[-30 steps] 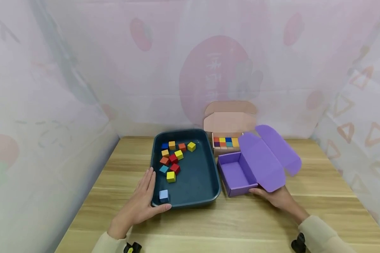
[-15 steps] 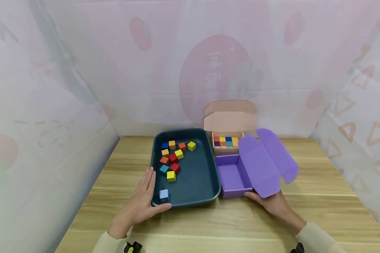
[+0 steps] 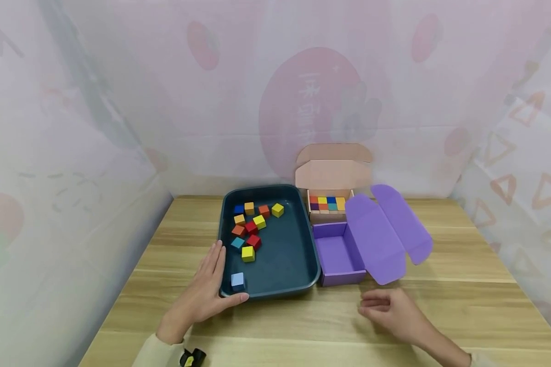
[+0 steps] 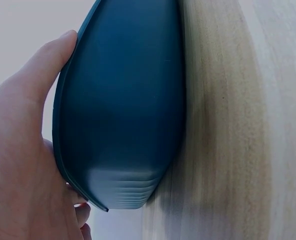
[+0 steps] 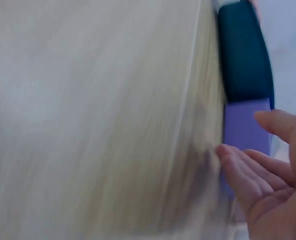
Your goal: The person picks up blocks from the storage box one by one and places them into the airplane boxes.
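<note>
Head view: a light wooden table (image 3: 303, 326) enclosed by pale pink printed curtains. A person's left hand (image 3: 202, 295) cups the near left corner of a dark teal plastic tray (image 3: 284, 265), fingers straight along its left wall and the thumb lying along the front rim. Inside the tray, small coloured wooden cubes (image 3: 250, 229) sit loosely clustered in the far left part, with one pale blue cube (image 3: 237, 280) alone by the near left corner, close to the thumb.

Touching the tray's right side stands an open purple cardboard box (image 3: 337, 255), its lid flaps (image 3: 385, 237) folded out to the right. Behind it, against the curtain, an open beige cardboard box (image 3: 330, 193) holds neat rows of coloured cubes.

The right hand (image 3: 392, 313) hovers above the table just in front of the purple box, not touching it, fingers relaxed and lightly bent, holding nothing.

Left wrist view: the left hand (image 4: 23, 165) presses against the tray's rounded corner (image 4: 123, 115), thumb laid flat along the rim.

Right wrist view, blurred: the right hand's fingers (image 5: 248, 172) are loose and apart, near the purple box's wall (image 5: 245, 122) without contact.
</note>
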A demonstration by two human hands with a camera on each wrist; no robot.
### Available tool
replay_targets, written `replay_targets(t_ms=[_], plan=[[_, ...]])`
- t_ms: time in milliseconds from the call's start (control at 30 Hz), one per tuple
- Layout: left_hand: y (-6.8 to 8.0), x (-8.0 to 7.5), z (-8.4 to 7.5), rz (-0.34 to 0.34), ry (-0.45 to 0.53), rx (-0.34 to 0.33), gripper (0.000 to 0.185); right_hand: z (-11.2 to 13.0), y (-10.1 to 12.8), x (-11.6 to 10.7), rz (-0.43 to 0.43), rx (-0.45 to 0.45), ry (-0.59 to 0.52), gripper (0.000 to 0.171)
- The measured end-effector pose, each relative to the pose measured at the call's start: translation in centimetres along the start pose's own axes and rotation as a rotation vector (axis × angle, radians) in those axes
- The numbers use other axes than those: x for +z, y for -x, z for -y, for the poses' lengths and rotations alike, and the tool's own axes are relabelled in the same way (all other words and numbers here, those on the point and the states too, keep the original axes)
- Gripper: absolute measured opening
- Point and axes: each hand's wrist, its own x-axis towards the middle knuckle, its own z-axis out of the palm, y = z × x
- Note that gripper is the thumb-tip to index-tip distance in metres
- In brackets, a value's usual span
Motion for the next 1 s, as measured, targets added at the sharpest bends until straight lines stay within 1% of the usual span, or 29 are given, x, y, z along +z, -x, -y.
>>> replay_targets(t_ms=[133,200,367,467,533,633,733,867,1000], plan=[[0.0,0.2,0.1,0.003,-0.003,-0.004,0.128,2.6,0.0,1.3,0.130,-0.131,0.043,0.035],[0.0,0.2,0.1,0.003,-0.004,-0.003,0.128,4.3,-0.5,1.7,0.167,-0.175,0.067,0.033],[0.0,0.3,0.2,0.002,-0.004,-0.006,0.128,9.0,-2.6,2.6,0.202,-0.240,0.125,0.030],[0.0,0.3,0.2,-0.002,-0.006,-0.008,0.129,11.4,-4.5,3.2,0.215,-0.282,0.167,0.030],[0.0,0.3,0.2,-0.005,-0.009,-0.006,0.129,12.5,-6.0,3.8,0.230,-0.302,0.204,0.031],[-0.1,0.1,0.1,-0.006,-0.005,-0.003,0.129,13.6,-8.3,5.1,0.251,-0.326,0.263,0.032],[0.0,0.0,0.1,-0.006,0.002,-0.001,0.129,14.0,-10.7,6.7,0.269,-0.337,0.282,0.032],[0.0,-0.1,0.1,-0.003,-0.001,0.002,0.127,14.1,-13.5,8.8,0.279,-0.353,0.290,0.033],[0.0,-0.1,0.1,-0.008,-0.001,0.015,0.125,13.9,-15.5,10.7,0.292,-0.360,0.325,0.035]])
